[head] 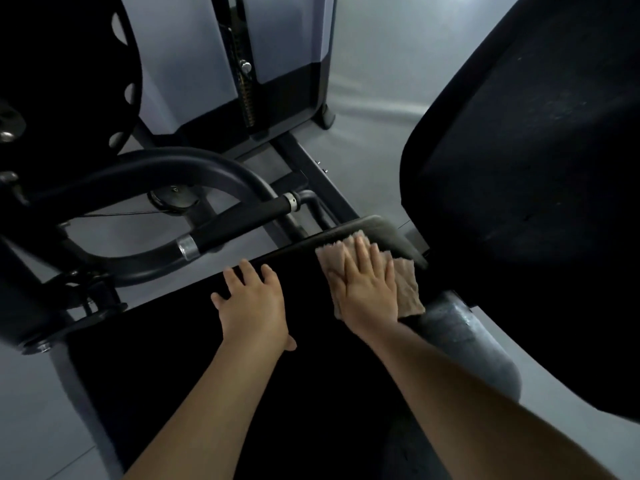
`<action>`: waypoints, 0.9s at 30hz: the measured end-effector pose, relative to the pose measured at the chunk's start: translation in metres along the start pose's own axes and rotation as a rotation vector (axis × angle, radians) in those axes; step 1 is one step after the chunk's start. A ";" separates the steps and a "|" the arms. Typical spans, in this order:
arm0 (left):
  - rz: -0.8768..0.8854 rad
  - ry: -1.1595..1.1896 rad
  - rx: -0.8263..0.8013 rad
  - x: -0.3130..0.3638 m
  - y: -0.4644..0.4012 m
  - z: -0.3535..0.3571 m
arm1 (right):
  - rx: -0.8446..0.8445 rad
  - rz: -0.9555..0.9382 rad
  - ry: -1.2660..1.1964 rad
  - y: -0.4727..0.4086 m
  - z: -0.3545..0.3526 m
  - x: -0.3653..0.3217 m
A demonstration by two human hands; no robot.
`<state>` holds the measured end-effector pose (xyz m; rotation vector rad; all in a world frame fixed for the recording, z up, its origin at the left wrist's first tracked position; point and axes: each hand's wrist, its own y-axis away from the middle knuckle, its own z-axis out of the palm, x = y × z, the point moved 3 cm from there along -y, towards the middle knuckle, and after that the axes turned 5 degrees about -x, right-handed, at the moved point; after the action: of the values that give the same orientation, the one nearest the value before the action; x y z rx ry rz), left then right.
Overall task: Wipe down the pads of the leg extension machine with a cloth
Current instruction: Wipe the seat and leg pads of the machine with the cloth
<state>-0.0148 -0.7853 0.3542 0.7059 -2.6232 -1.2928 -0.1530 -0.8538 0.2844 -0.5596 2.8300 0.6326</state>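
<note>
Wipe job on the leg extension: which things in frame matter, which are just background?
In play: cloth, right hand pressing it flat, seat pad, left hand resting on it, back pad.

Background: handle, weight stack, floor.

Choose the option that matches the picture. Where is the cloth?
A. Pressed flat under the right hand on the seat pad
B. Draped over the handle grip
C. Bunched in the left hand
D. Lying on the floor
A: the right hand lies with straight fingers on the cloth, pressing it onto the seat pad, while the left hand rests bare on the pad.
</note>
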 end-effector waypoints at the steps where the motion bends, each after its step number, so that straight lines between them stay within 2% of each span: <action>1: 0.004 -0.003 -0.002 0.000 -0.001 0.000 | 0.014 0.017 -0.004 -0.016 -0.004 0.003; 6: -0.001 -0.025 -0.009 0.005 -0.002 -0.002 | -0.024 0.050 0.015 -0.053 -0.018 0.009; 15: 0.008 -0.045 -0.002 0.008 -0.001 -0.001 | -0.076 0.070 -0.054 0.061 0.005 0.009; 24: 0.015 -0.072 0.007 0.006 -0.005 0.001 | 0.088 0.244 -0.100 -0.054 -0.012 0.020; 27: 0.015 -0.069 0.004 0.007 -0.006 0.001 | 0.056 0.271 -0.153 -0.081 -0.025 0.027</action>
<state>-0.0190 -0.7908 0.3478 0.6518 -2.6803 -1.3322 -0.1476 -0.9412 0.2702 -0.1111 2.7893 0.6090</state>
